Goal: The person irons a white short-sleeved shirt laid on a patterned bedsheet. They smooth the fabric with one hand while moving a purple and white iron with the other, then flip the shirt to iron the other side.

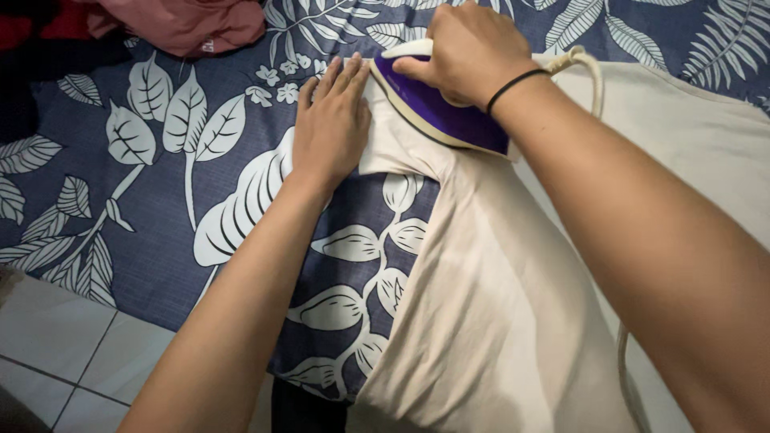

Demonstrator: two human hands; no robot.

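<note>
Right hand (469, 50) is wrapped around the handle of the purple and white clothes iron (437, 108), which sits flat on the sleeve of a cream T-shirt (513, 305). Left hand (330, 120) lies open, palm down, fingers together, pinning the sleeve's edge just beside the iron's tip, gripping nothing. The shirt is spread over a navy cloth with white leaf print (152, 160). A pink garment (188, 24) is bunched at the top, well apart; pale floor tiles (56, 337) show bottom left.
</note>
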